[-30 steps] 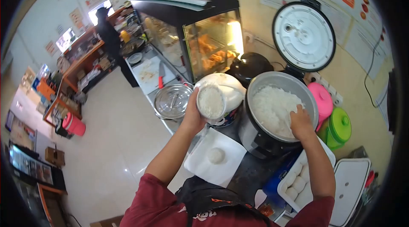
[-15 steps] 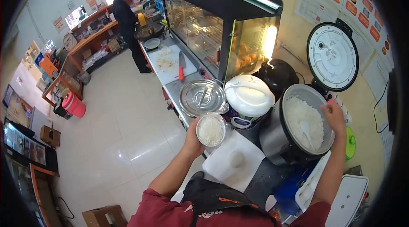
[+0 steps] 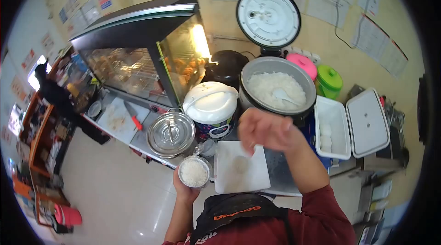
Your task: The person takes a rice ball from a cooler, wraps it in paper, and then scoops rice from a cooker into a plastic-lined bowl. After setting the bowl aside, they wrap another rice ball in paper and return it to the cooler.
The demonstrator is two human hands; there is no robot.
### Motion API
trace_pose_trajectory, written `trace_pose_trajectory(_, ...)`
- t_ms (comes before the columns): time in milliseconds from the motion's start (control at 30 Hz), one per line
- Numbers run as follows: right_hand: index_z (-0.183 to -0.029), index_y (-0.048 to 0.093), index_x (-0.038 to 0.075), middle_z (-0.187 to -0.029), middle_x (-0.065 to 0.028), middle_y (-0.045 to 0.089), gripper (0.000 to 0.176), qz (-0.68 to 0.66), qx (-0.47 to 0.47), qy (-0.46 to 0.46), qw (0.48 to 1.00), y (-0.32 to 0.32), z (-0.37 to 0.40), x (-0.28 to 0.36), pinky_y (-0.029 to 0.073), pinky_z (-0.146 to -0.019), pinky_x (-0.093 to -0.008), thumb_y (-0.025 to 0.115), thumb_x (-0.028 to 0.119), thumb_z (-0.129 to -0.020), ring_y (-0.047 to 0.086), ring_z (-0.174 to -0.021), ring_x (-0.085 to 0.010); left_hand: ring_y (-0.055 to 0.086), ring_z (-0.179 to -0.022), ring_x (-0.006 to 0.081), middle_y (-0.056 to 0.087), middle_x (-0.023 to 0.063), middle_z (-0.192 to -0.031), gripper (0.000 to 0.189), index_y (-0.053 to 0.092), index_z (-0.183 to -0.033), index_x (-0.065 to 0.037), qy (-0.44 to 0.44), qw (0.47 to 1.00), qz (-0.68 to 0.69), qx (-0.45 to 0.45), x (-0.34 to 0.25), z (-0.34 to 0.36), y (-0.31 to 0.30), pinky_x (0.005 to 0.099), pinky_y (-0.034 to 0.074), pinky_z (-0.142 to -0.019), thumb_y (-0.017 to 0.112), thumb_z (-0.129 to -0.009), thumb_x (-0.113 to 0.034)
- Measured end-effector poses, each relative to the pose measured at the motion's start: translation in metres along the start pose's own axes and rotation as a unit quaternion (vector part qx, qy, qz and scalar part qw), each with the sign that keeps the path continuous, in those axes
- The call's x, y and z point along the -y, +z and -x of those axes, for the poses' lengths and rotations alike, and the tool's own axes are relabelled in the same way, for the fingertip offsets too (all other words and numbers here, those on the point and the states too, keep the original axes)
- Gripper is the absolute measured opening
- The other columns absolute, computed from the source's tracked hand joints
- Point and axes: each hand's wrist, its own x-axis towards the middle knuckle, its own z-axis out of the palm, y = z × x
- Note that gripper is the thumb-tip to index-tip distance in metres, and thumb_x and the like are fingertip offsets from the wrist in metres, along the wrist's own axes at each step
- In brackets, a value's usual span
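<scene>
My left hand is wrapped round a small round bowl of white rice near the counter's front edge. Over the counter, in front of the rice cooker, my right hand is smeared by motion; its fingers look loosely bent and apart, and nothing shows in them. Below it lies a white paper sheet with a faint round patch in the middle. The large rice cooker stands with its lid raised. Inside are cooked rice and a white rice paddle.
Left of the cooker stand a white-lidded container and a steel lidded pot. A red-handled knife lies on a white cutting board before a lit food display case. An open white box sits at right. A person stands far left.
My right hand has left the rice cooker's rim and come nearer, over the counter beside the paper. My view has turned to the right. The left hand still holds the bowl of rice.
</scene>
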Motion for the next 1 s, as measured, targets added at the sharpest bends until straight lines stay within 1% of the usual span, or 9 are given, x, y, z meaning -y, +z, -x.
trace_pose_trajectory(133,-0.148,0.033,0.002,-0.116,-0.0099,0.059,0.090,0.031,0.227,0.003,0.974,0.104,-0.020,-0.012,0.051,-0.085,-0.0336,0.081,0.043,-0.084,0.063,-0.100,-0.0217,0.064,-0.119,0.0307,0.068,0.0115,-0.128,0.062,0.061,-0.134,-0.005,-0.079,0.996,0.050,-0.004,0.005,-0.010,-0.008,0.0440,0.052,-0.101,0.035,-0.100,-0.050)
trace_pose_trajectory(200,-0.155,0.021,-0.005,-0.130,-0.0131,0.052,0.113,-0.003,0.250,0.075,0.965,0.137,-0.021,-0.016,0.046,-0.094,-0.0341,0.086,0.047,-0.078,0.053,-0.119,-0.0214,0.063,-0.120,0.0311,0.067,0.0115,-0.128,0.062,0.060,-0.135,-0.006,-0.099,0.995,-0.010,-0.002,0.005,-0.006,-0.003,0.0444,0.051,-0.102,0.035,-0.100,-0.051)
trace_pose_trajectory(233,-0.155,0.023,-0.006,-0.129,-0.0165,0.054,0.107,0.003,0.264,0.046,0.963,0.145,-0.022,-0.024,0.046,-0.096,-0.0359,0.081,0.047,-0.083,0.055,-0.119,-0.0244,0.063,-0.120,0.0312,0.067,0.0115,-0.129,0.062,0.060,-0.135,-0.006,-0.104,0.994,-0.040,-0.001,0.004,-0.005,0.002,0.0447,0.051,-0.102,0.035,-0.100,-0.051)
trace_pose_trajectory(267,-0.154,0.024,-0.006,-0.128,-0.0198,0.056,0.100,0.011,0.279,0.019,0.960,0.151,-0.023,-0.031,0.046,-0.099,-0.0378,0.077,0.047,-0.088,0.056,-0.118,-0.0274,0.072,-0.093,0.0302,0.072,0.0107,-0.112,0.061,0.062,-0.129,-0.008,-0.103,0.993,-0.041,-0.027,0.006,-0.002,0.014,0.0458,0.063,-0.066,0.037,-0.098,-0.054)
trace_pose_trajectory(367,-0.151,0.028,-0.009,-0.127,-0.0227,0.058,0.092,0.014,0.297,-0.008,0.955,0.163,-0.025,-0.034,0.045,-0.102,-0.0400,0.072,0.047,-0.093,0.057,-0.118,-0.0298,0.062,-0.123,0.0312,0.064,0.0119,-0.134,0.063,0.057,-0.138,-0.006,-0.120,0.988,-0.080,0.054,0.004,-0.001,0.009,0.0472,0.050,-0.103,0.034,-0.101,-0.051)
trace_pose_trajectory(600,-0.155,0.028,0.001,-0.133,-0.0226,0.056,0.094,0.060,0.350,0.022,0.935,0.154,-0.010,-0.017,0.043,-0.107,-0.0434,0.075,0.051,-0.090,0.055,-0.123,-0.0317,0.061,-0.123,0.0309,0.063,0.0114,-0.134,0.063,0.056,-0.139,-0.006,-0.168,0.981,-0.062,0.075,0.010,-0.003,0.023,0.0467,0.050,-0.102,0.034,-0.102,-0.052)
trace_pose_trajectory(700,-0.152,0.029,-0.004,-0.129,-0.0164,0.053,0.102,0.068,0.269,0.001,0.961,0.148,0.007,-0.031,0.044,-0.097,-0.0368,0.083,0.047,-0.082,0.055,-0.117,-0.0251,0.062,-0.122,0.0309,0.064,0.0111,-0.133,0.062,0.057,-0.139,-0.006,-0.157,0.979,-0.068,0.109,0.019,-0.008,0.018,0.0464,0.050,-0.101,0.035,-0.101,-0.051)
trace_pose_trajectory(900,-0.131,0.048,0.002,-0.110,-0.0150,0.063,0.058,0.133,0.078,-0.079,0.985,0.110,0.062,-0.049,0.049,-0.083,-0.0323,0.077,0.032,-0.091,0.064,-0.100,-0.0225,0.063,-0.121,0.0303,0.064,0.0137,-0.134,0.059,0.056,-0.138,-0.004,-0.183,0.974,-0.090,0.100,0.036,-0.007,0.049,0.0457,0.049,-0.104,0.036,-0.103,-0.047)
trace_pose_trajectory(1000,-0.139,0.047,0.004,-0.127,-0.0175,0.056,0.079,0.436,-0.059,-0.055,0.896,0.088,0.089,-0.067,0.047,-0.094,-0.0425,0.086,0.034,-0.077,0.060,-0.111,-0.0317,0.062,-0.122,0.0297,0.064,0.0143,-0.134,0.059,0.055,-0.139,-0.004,-0.219,0.956,-0.137,0.139,0.053,-0.012,0.053,0.0460,0.049,-0.105,0.036,-0.104,-0.047)
